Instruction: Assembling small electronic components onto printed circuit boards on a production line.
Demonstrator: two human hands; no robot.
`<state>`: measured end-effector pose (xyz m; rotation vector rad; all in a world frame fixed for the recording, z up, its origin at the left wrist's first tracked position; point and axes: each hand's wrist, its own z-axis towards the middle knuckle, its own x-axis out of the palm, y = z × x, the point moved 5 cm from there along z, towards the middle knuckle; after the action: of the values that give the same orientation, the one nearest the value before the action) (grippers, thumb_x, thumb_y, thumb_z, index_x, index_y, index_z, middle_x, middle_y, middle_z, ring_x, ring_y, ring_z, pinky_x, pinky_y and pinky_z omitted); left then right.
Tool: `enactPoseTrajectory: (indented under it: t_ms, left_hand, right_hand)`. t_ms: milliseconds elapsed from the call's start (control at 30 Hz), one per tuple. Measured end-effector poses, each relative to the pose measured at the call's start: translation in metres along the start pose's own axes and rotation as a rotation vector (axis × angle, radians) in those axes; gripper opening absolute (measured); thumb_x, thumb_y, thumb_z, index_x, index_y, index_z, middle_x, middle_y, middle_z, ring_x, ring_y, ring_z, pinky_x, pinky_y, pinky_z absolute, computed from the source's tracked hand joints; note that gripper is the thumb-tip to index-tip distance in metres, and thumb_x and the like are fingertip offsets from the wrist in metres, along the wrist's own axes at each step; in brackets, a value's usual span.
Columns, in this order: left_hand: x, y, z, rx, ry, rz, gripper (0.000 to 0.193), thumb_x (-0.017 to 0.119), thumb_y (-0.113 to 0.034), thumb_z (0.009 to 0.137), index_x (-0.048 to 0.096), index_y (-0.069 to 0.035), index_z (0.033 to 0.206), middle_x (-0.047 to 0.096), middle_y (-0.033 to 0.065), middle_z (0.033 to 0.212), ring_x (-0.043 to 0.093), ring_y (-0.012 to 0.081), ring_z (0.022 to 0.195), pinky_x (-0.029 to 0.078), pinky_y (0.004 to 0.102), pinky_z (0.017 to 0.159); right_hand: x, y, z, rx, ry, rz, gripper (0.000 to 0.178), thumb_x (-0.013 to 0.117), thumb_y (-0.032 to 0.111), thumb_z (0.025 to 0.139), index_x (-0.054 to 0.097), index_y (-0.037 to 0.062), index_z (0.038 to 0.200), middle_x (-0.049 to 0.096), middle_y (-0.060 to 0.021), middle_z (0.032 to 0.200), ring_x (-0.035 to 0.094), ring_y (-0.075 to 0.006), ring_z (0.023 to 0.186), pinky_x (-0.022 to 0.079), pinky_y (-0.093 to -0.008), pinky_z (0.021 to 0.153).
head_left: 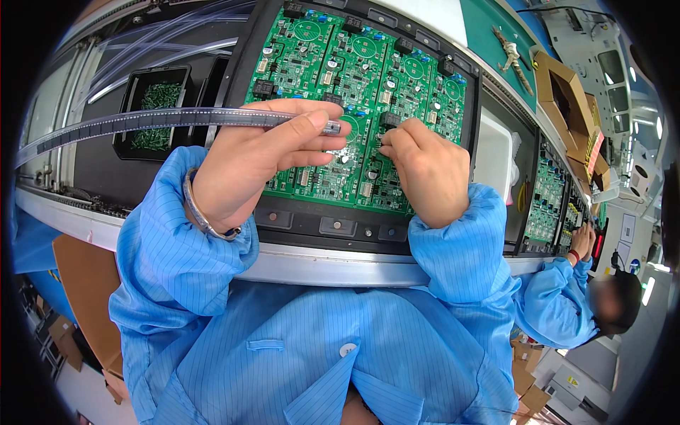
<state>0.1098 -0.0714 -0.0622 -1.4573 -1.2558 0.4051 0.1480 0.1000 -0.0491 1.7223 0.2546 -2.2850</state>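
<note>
A clear tube (202, 116) lined with dark components was gripped in the left hand (262, 152), pressed between thumb and fingers. Its right end was held above the green circuit boards (350, 81), and its length was stretched leftward over a black bin (185, 83). The fingertips of the right hand (428, 166) were drawn together low over the boards; whether a small part was pinched there could not be told. The boards were set side by side in a black frame (253, 60). Small green parts (161, 98) were heaped in the bin. Farther right, a co-worker's hands (582, 241) were seen near more boards (544, 198).
</note>
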Motion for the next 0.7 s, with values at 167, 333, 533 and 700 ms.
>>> enactPoseTrajectory:
  t_ms: [167, 333, 533, 700]
  left_hand:
    - [0.0, -0.001, 0.001, 0.003, -0.003, -0.021, 0.037, 0.056, -0.018, 0.089, 0.054, 0.009, 0.114, 0.061, 0.0228, 0.105, 0.063, 0.0255, 0.096, 0.052, 0.0279, 0.081]
    - [-0.002, -0.001, 0.0, 0.004, -0.013, -0.075, 0.035, 0.061, -0.016, 0.086, 0.057, 0.01, 0.11, 0.062, 0.0215, 0.101, 0.063, 0.025, 0.093, 0.053, 0.0285, 0.078]
    - [0.0, -0.003, -0.002, 0.012, 0.008, -0.022, 0.037, 0.057, -0.017, 0.088, 0.054, 0.009, 0.114, 0.061, 0.0231, 0.106, 0.062, 0.0262, 0.097, 0.052, 0.0285, 0.081]
    - [-0.001, -0.001, 0.0, 0.034, -0.004, 0.032, 0.037, 0.058, -0.017, 0.088, 0.054, 0.008, 0.115, 0.061, 0.0229, 0.106, 0.062, 0.0271, 0.097, 0.052, 0.0289, 0.081]
  right_hand:
    - [0.0, 0.007, 0.005, -0.042, 0.053, -0.176, 0.01, 0.066, 0.01, 0.07, 0.058, 0.01, 0.077, 0.054, -0.0001, 0.076, 0.057, -0.0188, 0.058, 0.044, -0.0298, 0.052]
    - [0.0, 0.01, 0.009, -0.035, 0.095, -0.224, 0.009, 0.064, 0.009, 0.07, 0.057, 0.0097, 0.075, 0.052, -0.001, 0.076, 0.056, -0.0186, 0.058, 0.044, -0.03, 0.051]
    - [-0.002, 0.0, -0.003, -0.004, 0.05, -0.035, 0.014, 0.062, 0.005, 0.069, 0.061, 0.009, 0.083, 0.055, -0.0016, 0.082, 0.054, -0.0172, 0.058, 0.044, -0.029, 0.052]
    - [0.0, 0.002, -0.017, -0.045, -0.045, 0.074, 0.024, 0.064, 0.005, 0.07, 0.066, 0.0087, 0.093, 0.058, -0.0008, 0.085, 0.054, -0.0168, 0.062, 0.045, -0.0282, 0.055]
